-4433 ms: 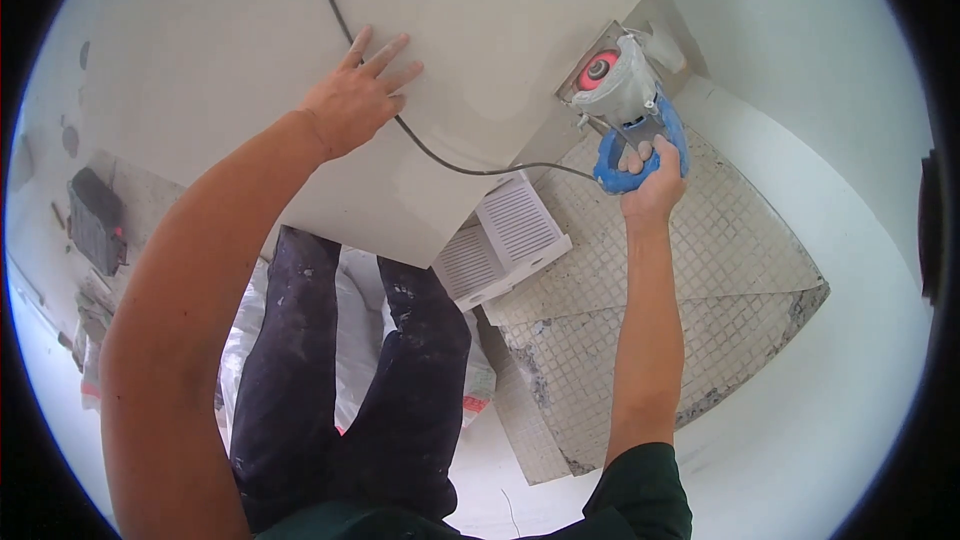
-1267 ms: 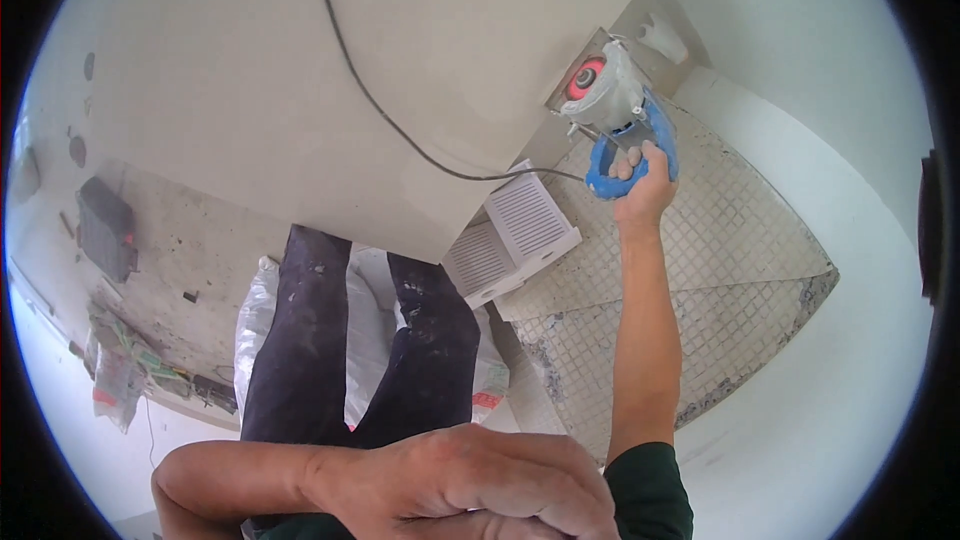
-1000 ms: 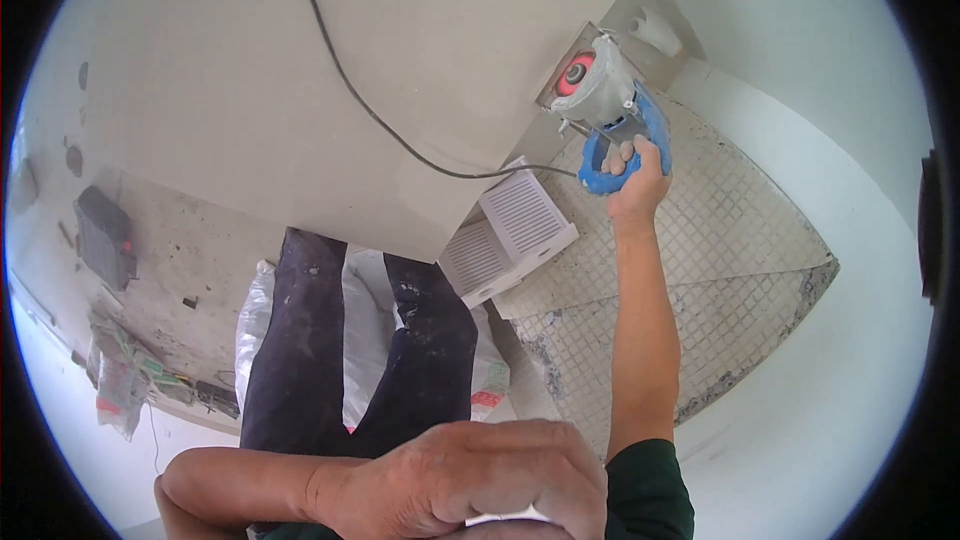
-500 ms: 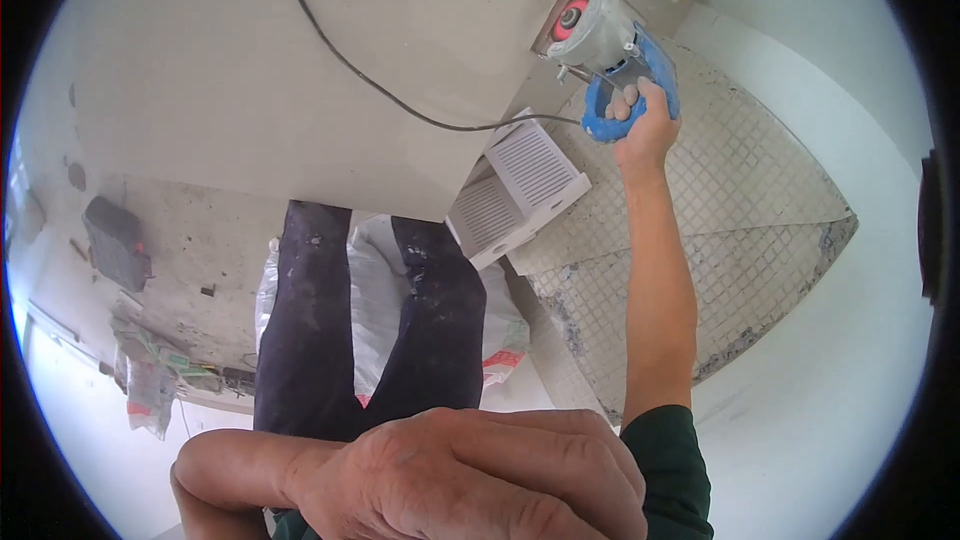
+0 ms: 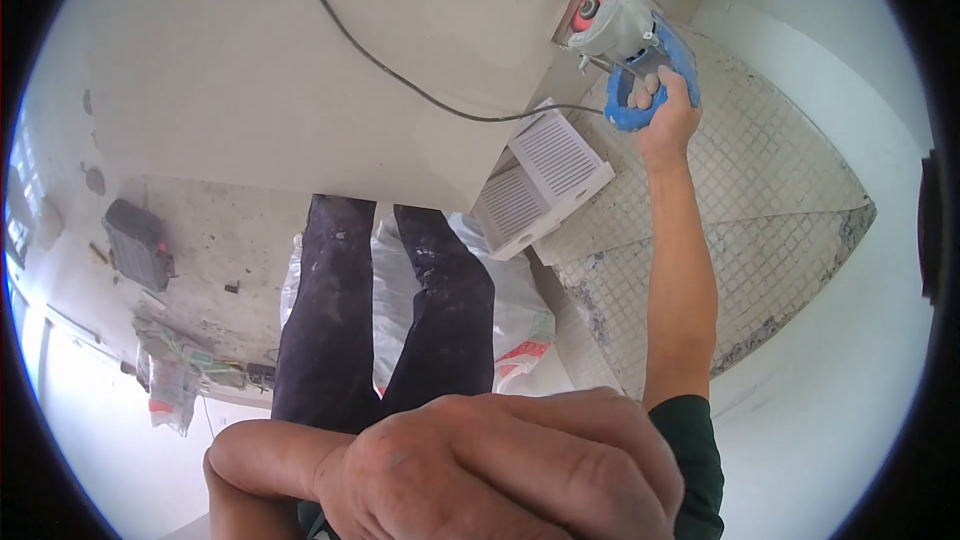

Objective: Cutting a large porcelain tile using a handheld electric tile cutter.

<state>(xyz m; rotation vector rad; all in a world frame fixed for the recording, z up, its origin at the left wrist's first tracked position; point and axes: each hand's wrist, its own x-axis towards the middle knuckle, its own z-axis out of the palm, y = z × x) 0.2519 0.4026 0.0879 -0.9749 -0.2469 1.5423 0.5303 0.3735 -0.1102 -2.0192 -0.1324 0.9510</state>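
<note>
My right hand point(image 5: 668, 118), at the end of an outstretched arm, is wrapped round the blue handle of a circular saw point(image 5: 620, 25). The saw has a pale grey body, a red disc with a metal hub and a flat plate, which rests at the right edge of a large beige board point(image 5: 330, 90). Close to the camera, at the bottom, my left hand point(image 5: 500, 460) shows its back and knuckles. Its fingers are bent and pressed together; their tips and anything inside them are hidden.
A black cord point(image 5: 400, 90) crosses the board to the saw. A white slatted plastic stool point(image 5: 545, 180) lies by the board's corner, near tiled flooring point(image 5: 740, 230). Silvery sacks point(image 5: 395, 290) lie around my legs. A dark case point(image 5: 138, 245) and bagged items point(image 5: 175, 380) sit at left.
The whole view has shifted slightly, so most things appear a little further right. My right hand keeps its hold on the saw, and my left hand stays near the camera.
</note>
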